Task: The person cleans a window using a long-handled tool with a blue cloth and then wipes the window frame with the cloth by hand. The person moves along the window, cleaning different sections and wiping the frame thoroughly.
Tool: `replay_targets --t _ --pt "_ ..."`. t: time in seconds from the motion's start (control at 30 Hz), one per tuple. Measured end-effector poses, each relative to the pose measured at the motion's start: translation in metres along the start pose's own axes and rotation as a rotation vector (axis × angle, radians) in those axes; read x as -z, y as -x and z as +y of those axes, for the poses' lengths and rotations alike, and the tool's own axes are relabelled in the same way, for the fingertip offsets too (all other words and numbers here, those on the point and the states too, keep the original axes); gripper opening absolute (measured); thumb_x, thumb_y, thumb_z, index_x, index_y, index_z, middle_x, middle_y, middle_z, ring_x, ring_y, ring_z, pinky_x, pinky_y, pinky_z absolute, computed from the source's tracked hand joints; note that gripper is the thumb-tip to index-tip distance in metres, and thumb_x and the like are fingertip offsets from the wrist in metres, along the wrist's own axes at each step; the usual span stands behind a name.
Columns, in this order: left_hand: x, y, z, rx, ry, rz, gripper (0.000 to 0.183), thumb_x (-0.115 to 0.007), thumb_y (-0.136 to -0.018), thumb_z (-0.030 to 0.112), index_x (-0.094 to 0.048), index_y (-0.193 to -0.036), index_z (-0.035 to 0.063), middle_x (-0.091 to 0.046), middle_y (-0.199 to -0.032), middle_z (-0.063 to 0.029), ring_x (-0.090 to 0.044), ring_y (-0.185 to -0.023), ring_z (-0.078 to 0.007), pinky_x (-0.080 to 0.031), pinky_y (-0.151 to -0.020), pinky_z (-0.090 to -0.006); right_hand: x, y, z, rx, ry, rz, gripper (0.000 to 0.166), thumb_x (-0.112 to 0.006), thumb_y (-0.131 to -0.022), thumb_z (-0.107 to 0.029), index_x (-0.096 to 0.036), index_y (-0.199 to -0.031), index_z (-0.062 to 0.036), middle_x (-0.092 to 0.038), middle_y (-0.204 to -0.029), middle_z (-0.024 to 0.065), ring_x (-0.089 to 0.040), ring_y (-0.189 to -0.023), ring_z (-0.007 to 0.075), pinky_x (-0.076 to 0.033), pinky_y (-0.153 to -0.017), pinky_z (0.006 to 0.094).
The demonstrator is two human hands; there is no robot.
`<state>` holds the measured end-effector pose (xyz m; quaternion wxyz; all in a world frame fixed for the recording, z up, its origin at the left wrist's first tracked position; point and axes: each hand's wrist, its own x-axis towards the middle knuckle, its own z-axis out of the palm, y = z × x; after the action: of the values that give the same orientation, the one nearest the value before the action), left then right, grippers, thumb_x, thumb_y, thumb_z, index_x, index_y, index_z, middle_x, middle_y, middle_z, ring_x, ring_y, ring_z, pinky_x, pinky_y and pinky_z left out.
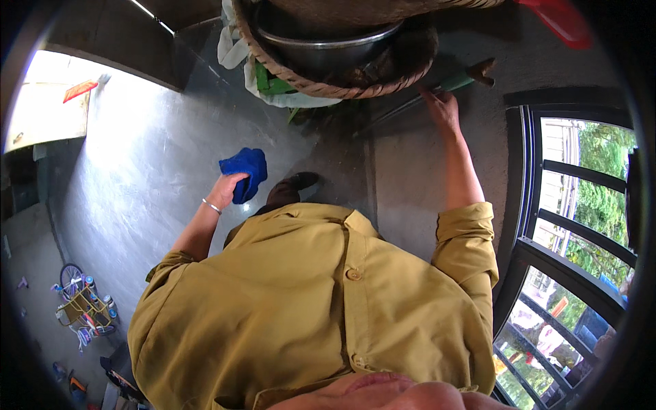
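Note:
My left hand [228, 189], with a silver bangle on the wrist, is closed around a bunched blue cloth [246, 173] above the grey floor. My right hand [442, 105] reaches forward to the edge of a round woven basket [335, 94], beside a green object [455, 83] against the wall. Its fingertips are partly hidden, so what they hold cannot be made out. Inside the basket sits a metal basin [330, 54]. Under the basket are a white plastic bag [233, 48] and something bright green [274, 82].
A barred window [579, 179] is on the right. A red plastic thing [561, 23] shows at upper right. At lower left stand a small cycle with a yellow frame [84, 310] and shoes [77, 387]. An orange broom head [80, 91] lies at upper left.

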<state>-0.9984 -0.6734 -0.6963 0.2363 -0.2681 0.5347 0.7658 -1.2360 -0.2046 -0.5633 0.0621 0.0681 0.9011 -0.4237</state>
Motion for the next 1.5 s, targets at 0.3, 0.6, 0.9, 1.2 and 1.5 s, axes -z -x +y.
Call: replay_targets --t 0.3,0.6,0.9,1.2,1.5 --pt "-0.003 -0.017 0.002 0.095 0.028 -0.029 0.027 -0.062 -0.076 0.007 -0.06 -0.103 0.0041 -0.062 -0.099 -0.0048 -0.059 -0.091 -0.0186 -0.047 -0.082 -0.0323 0.013 0.031 -0.015 -0.036 -0.282 0.172 0.023 -0.07 -0.077 -0.022 -0.063 -0.088 -0.004 -0.058 -0.072 -0.0004 -0.052 -0.061 0.008 -0.042 -0.056 0.022" --pt "-0.005 -0.021 0.005 0.101 0.046 -0.119 0.027 -0.062 -0.077 0.006 -0.06 -0.104 0.0068 -0.061 -0.099 -0.0015 -0.058 -0.091 -0.0146 -0.046 -0.082 -0.0295 0.083 0.079 -0.098 0.125 -0.307 0.136 0.021 -0.068 -0.079 -0.02 -0.062 -0.095 -0.0078 -0.061 -0.091 0.0042 -0.058 -0.086 0.0136 -0.051 -0.074 0.0291" --pt "-0.008 -0.018 0.002 0.072 -0.013 -0.139 0.026 -0.061 -0.077 0.006 -0.06 -0.103 0.0058 -0.061 -0.1 -0.0028 -0.058 -0.092 -0.0155 -0.046 -0.082 -0.0297 0.071 0.04 -0.071 0.087 -0.407 0.07 0.019 -0.063 -0.082 -0.014 -0.061 -0.099 -0.0058 -0.062 -0.099 0.0068 -0.059 -0.092 0.0179 -0.05 -0.081 0.035" --pt "0.001 -0.01 -0.008 0.049 -0.035 -0.098 0.025 -0.061 -0.077 0.008 -0.061 -0.102 0.0045 -0.061 -0.099 -0.002 -0.056 -0.092 -0.0134 -0.043 -0.083 -0.0282 -0.017 -0.023 -0.034 -0.106 -0.149 -0.063 0.049 -0.066 -0.076 -0.04 -0.058 -0.108 -0.0037 -0.065 -0.085 0.0107 -0.06 -0.074 0.023 -0.046 -0.069 0.0326" --pt "-0.006 -0.015 -0.004 0.064 -0.062 -0.101 0.026 -0.055 -0.078 0.003 -0.059 -0.104 0.0049 -0.06 -0.104 -0.003 -0.056 -0.097 -0.0154 -0.043 -0.086 -0.0292 -0.018 -0.005 -0.01 -0.063 -0.541 -0.001 0.037 -0.072 -0.075 -0.02 -0.052 -0.098 0.0002 -0.062 -0.077 0.0063 -0.059 -0.063 0.0136 -0.049 -0.054 0.0253"
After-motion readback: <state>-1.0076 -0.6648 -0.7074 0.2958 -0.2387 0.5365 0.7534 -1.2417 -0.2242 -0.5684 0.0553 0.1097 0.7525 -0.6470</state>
